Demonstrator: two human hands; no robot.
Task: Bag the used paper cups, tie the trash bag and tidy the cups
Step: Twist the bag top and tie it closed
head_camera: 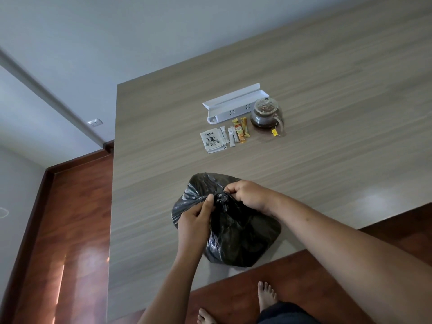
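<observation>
A bulging black trash bag sits on the wooden table near its front edge. Its neck is gathered into a twisted bunch at the top. My left hand pinches the plastic on the left side of that bunch, thumb pointing up. From the right, my right hand grips the gathered neck with curled fingers. What the bag holds is hidden, and no paper cups are in sight.
Farther back on the table lie a white power strip holder, a glass teapot of dark tea with a tag, and several tea and sugar sachets. Red-brown floor lies to the left, and my bare feet show below the table edge.
</observation>
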